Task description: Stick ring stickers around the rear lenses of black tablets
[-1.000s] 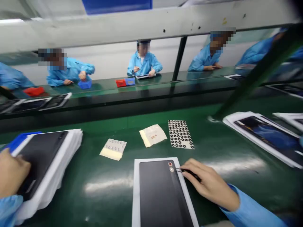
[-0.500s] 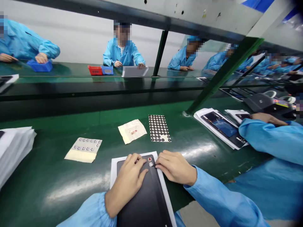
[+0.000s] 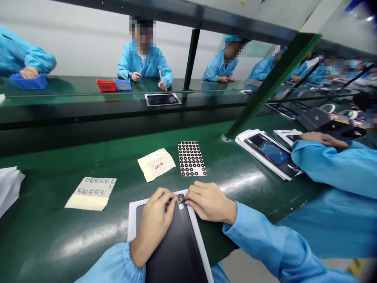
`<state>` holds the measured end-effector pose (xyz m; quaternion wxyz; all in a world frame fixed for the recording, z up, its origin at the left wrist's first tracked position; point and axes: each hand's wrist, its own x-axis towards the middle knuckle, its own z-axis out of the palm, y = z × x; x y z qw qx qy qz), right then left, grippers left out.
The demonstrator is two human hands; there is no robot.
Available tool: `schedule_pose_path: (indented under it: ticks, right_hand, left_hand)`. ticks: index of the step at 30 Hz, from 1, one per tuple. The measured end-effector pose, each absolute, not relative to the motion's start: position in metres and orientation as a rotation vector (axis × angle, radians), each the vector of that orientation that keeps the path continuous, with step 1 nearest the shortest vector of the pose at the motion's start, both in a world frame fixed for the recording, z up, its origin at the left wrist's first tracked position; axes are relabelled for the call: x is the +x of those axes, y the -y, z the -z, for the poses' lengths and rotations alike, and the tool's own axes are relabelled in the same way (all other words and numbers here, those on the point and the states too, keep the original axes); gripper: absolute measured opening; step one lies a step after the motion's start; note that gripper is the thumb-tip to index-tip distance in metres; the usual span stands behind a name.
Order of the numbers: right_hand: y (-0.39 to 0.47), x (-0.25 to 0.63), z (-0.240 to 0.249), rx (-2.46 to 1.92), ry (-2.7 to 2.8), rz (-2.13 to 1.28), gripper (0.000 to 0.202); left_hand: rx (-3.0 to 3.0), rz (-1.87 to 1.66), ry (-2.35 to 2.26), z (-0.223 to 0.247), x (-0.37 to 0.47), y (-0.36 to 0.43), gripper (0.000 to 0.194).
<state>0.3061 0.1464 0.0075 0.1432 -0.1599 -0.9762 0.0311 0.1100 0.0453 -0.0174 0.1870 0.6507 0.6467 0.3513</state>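
A dark tablet-like device lies back side up on a white sheet or tray at the table's near edge. Near its top corner are a small red square and a round white-ringed part. My left hand rests over the device's upper left, with thumb and forefinger drawn together beside the red square; anything between them is hidden. From the right, my right hand reaches to the same corner. Its fingers are closed, and a thin dark tip shows at them, too small to name.
Beyond the device lie a sheet of black ring stickers, a cream paper and a sheet of silvery ring parts. Stacked tablets sit at right beside a co-worker's sleeve. A green post slants up behind.
My left thumb and forefinger have drawn together and moved to the red square. My right fingertips have shifted up toward it. Across the table, a co-worker's tilted white-backed panel now lies flat, dark side up.
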Motion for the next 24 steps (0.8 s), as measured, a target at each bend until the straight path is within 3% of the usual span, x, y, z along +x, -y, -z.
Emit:
schedule_pose_path:
  ticks: [9, 19, 24]
  right_hand:
    - [-0.138, 0.311, 0.003, -0.555, 2.706, -0.023, 0.022]
    - [-0.125, 0.314, 0.006, -0.355, 2.643, 0.497, 0.018]
    - [-0.118, 0.315, 0.014, -0.386, 2.601, 0.524, 0.020]
  left_hand:
    - [2.087, -0.936, -1.842, 0.023, 0.108, -0.045, 0.022]
    - [2.187, -0.905, -1.815, 0.019, 0.109, -0.046, 0.020]
    - [2.232, -0.900, -1.790, 0.026, 0.105, -0.047, 0.021]
